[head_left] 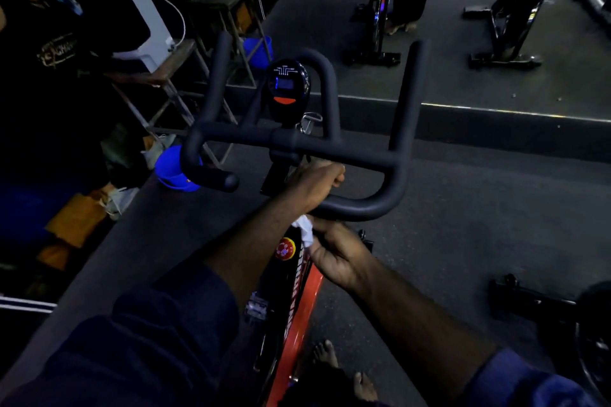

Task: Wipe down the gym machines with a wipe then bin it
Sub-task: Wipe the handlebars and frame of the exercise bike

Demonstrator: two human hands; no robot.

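The left hand [317, 183] gripped the handlebar [360, 209]; just below it the right hand [339, 254] seemingly clutched the wipe [305, 232], best wrapped round that handlebar.

1. The scene is dim with a bluish cast; the left side sinks near black.
2. The bike console [285, 83] glows faintly blue.
3. Wide-angle distortion bends the edges; detail is soft throughout.
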